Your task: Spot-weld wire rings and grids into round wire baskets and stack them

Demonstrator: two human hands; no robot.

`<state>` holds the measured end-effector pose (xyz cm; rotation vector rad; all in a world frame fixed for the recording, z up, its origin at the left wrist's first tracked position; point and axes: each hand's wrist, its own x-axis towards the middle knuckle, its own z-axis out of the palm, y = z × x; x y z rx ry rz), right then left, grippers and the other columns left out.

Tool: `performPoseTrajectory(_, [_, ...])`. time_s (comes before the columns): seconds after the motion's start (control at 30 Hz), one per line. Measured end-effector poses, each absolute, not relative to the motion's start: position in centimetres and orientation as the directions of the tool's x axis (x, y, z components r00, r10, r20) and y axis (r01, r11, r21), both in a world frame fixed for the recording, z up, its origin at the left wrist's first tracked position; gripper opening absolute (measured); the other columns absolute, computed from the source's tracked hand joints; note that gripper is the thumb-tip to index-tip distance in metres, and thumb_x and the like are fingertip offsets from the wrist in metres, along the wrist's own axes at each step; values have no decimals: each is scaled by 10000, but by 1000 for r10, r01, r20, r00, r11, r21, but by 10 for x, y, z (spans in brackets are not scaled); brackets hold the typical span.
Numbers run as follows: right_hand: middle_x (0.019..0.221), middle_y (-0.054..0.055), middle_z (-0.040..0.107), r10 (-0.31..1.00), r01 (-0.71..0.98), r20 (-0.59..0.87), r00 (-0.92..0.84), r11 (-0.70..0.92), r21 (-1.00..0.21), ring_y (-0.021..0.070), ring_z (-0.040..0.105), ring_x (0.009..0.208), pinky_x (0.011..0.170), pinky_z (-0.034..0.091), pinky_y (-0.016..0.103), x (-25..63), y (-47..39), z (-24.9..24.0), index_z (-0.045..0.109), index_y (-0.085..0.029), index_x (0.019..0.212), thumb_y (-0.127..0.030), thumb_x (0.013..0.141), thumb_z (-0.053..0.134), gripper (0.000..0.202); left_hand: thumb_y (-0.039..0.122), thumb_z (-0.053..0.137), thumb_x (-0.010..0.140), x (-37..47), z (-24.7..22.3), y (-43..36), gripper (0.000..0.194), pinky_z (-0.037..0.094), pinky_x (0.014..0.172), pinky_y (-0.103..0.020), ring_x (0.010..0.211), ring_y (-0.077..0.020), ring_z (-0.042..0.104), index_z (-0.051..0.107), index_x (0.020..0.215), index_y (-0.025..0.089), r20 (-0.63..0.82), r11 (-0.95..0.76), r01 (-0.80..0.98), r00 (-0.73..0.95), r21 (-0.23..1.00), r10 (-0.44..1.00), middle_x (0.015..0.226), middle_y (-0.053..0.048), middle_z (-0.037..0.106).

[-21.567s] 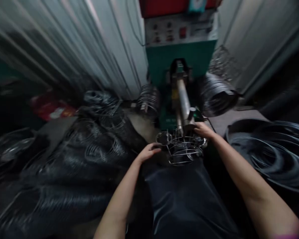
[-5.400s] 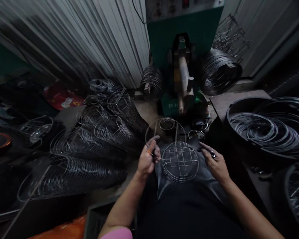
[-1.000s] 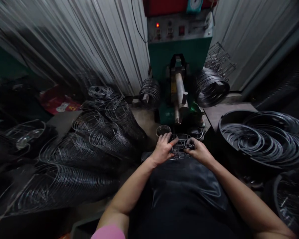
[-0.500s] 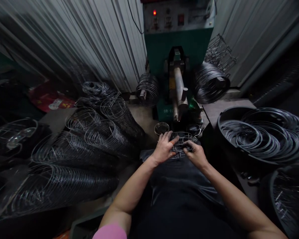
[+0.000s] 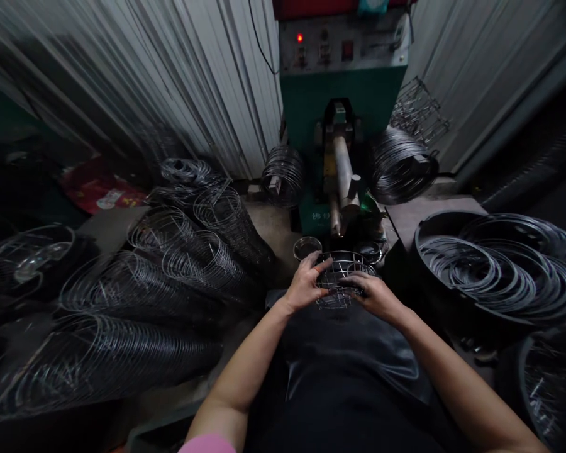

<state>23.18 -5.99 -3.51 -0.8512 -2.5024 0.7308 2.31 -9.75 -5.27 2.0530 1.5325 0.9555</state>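
A small round wire basket (image 5: 334, 304) is held over my lap, in front of the machine's lower metal arm. My left hand (image 5: 306, 286) grips its left side, thumb and fingers around the wires. My right hand (image 5: 372, 293) is at its right side, with the fingers reaching over the rim and curled on the wires. Those fingertips are dark and partly lost among the wires, so anything small between them cannot be made out. Just beyond the basket stand two small round dishes, one at the left (image 5: 307, 246) and one at the right (image 5: 368, 253).
Ahead stands a green machine (image 5: 302, 94) with a lit red lamp and a metal arm (image 5: 343, 167). Stacks of wire rings (image 5: 122, 346) fill the left. A black tub (image 5: 422, 251) of wire rings and another tub (image 5: 523, 377) of short wires are at the right.
My right hand has shifted from a pinch at the basket's right side to fingers laid across its rim. The basket appears tilted more upright. The view has dipped slightly upward.
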Motion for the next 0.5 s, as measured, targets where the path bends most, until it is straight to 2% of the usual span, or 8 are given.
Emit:
performPoseTrajectory(0.13, [1090,54,625,632,508,159,-759,727,-462,192,606,965,806,493,296,228,-54,-38,579,-240,1136,-40,704,525,480,253,766,575,21,-55,-91,734,299,1047,-477,1285,-290,320,478,1250,236,288,-310,659,146,685,946,1386,-118,341])
performPoseTrajectory(0.23, [1156,57,600,629,532,137,-765,738,-415,202,602,988,809,497,294,226,-50,-36,541,-255,1197,-1,657,515,597,231,768,564,19,-55,-86,746,295,1048,-485,1286,-299,317,478,1252,231,266,-296,666,150,684,952,1387,-126,339])
performPoseTrajectory(0.37, [1104,44,633,621,518,144,-771,742,-425,192,617,957,778,505,274,225,-45,-36,575,-260,1163,28,642,479,603,234,764,570,17,-56,-81,738,292,1049,-491,1287,-302,316,478,1251,246,254,-286,652,146,702,956,1386,-115,341])
performPoseTrajectory(0.5, [1032,25,660,640,494,222,-736,732,-470,165,628,915,766,503,251,225,-41,-42,609,-261,1107,13,676,476,528,265,767,572,17,-57,-76,744,313,1041,-479,1282,-297,324,472,1255,254,263,-286,622,130,729,956,1391,-107,331])
